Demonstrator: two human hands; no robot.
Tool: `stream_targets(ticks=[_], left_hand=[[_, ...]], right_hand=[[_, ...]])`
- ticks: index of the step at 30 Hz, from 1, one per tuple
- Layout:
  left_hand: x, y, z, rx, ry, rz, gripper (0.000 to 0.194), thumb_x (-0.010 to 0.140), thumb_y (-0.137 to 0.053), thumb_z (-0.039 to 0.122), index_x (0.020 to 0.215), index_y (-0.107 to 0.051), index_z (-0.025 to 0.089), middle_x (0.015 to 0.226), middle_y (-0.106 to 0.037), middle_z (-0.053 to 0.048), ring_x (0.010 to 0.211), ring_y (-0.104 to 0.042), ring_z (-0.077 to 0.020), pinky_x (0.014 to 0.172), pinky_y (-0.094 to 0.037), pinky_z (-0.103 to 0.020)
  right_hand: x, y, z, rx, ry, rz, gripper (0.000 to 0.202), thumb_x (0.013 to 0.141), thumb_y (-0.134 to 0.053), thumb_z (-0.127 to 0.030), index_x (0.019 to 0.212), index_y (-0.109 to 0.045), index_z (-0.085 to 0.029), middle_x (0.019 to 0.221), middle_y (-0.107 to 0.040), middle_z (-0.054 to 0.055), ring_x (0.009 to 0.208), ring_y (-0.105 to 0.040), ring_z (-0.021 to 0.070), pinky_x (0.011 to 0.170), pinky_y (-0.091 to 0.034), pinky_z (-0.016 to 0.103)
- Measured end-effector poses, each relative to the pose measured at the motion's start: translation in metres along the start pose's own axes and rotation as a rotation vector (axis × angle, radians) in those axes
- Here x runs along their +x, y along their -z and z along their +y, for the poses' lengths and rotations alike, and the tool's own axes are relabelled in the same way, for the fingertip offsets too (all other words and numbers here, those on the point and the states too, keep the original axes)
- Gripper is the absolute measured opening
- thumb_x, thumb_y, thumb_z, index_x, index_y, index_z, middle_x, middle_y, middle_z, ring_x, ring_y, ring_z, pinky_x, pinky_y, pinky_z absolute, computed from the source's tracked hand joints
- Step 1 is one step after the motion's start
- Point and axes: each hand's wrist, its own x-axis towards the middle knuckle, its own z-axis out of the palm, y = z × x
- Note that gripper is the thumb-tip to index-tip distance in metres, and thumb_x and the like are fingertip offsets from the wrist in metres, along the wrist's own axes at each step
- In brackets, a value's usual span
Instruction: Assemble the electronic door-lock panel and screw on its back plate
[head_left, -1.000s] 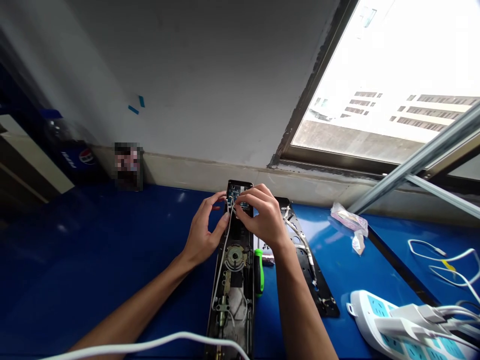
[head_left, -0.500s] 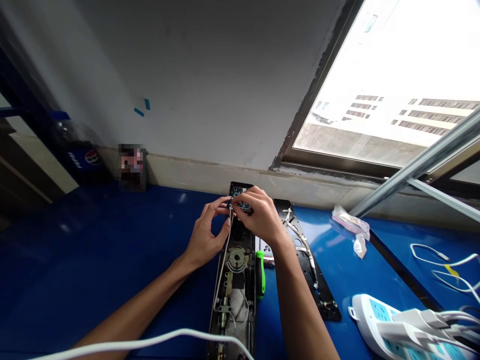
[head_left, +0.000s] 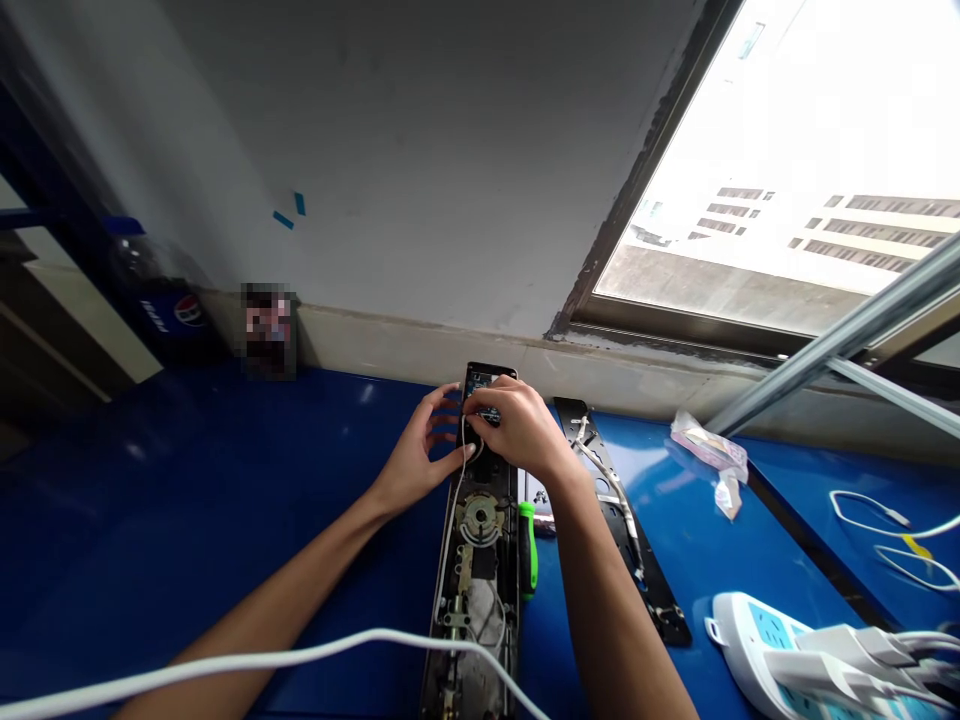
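Left hand (head_left: 420, 445) comes in low, wrist straight, fingers spread and slightly curled, thumb reaching across to white wire (head_left: 452, 518); palm open. Right hand (head_left: 517, 420) arches over from other side, knuckles high, wrist bent, thumb and forefinger drawn close at wire's upper end; from here, cannot tell if they grip it. Long black case (head_left: 491, 470) lies between both hands, circuit board (head_left: 478, 383) partly under right fingers. Green-black screwdriver (head_left: 528, 550) below right fingers, beside case.
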Motion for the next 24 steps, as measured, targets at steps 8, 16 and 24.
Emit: stream_targets(ticks=[8, 16, 24], left_hand=[[0.002, 0.003, 0.006, -0.330, 0.197, -0.022, 0.063, 0.089, -0.078, 0.031, 0.146, -0.055, 0.024, 0.136, -0.069, -0.011, 0.116, -0.069, -0.0245, 0.104, -0.051, -0.036], [0.003, 0.002, 0.002, -0.278, 0.172, 0.003, 0.079, 0.081, -0.090, 0.035, 0.149, -0.051, 0.023, 0.130, -0.072, -0.011, 0.101, -0.072, -0.0182, 0.098, -0.054, -0.031], [0.002, 0.002, 0.002, -0.251, 0.151, 0.011, 0.080, 0.081, -0.091, 0.039, 0.149, -0.050, 0.023, 0.126, -0.073, -0.011, 0.106, -0.073, -0.0203, 0.100, -0.056, -0.034]], right_hand=[[0.001, 0.001, -0.009, -0.099, -0.081, -0.031, 0.018, 0.095, -0.066, -0.018, 0.101, -0.082, -0.024, 0.091, -0.074, 0.006, 0.086, -0.067, 0.0203, 0.079, -0.044, 0.031], [0.006, 0.005, -0.015, -0.162, -0.112, -0.072, 0.023, 0.090, -0.062, -0.017, 0.099, -0.082, -0.025, 0.095, -0.079, 0.006, 0.087, -0.071, 0.0215, 0.075, -0.043, 0.031], [0.012, 0.008, -0.019, -0.183, -0.102, -0.103, 0.020, 0.085, -0.064, -0.013, 0.091, -0.079, -0.025, 0.094, -0.079, 0.006, 0.091, -0.071, 0.0243, 0.072, -0.041, 0.032]])
